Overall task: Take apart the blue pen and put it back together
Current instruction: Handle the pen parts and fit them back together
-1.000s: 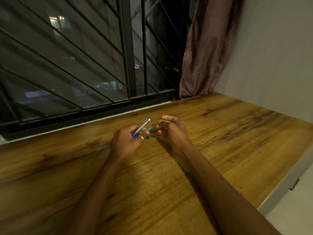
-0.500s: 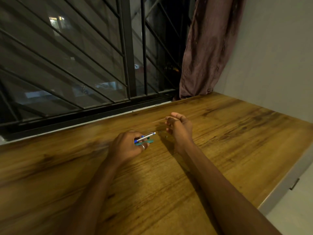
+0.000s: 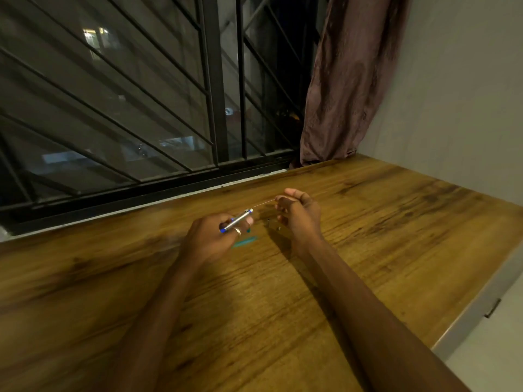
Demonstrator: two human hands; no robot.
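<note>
A wood-grain surface (image 3: 368,250) fills the lower frame. Near its centre lie a blurred teal pen part (image 3: 244,242) and two small dark bits (image 3: 268,221).

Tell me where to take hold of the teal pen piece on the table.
Pinch the teal elongated pen piece across its middle from above: it lies flat on the wooden table, long sides bare, and the left hand crowds its left end.

Both forearms stretch forward, hands near each other. Left hand (image 3: 210,236) grips the barrel (image 3: 240,217); right hand (image 3: 300,213) pinches the refill (image 3: 263,204) by its end.
</note>
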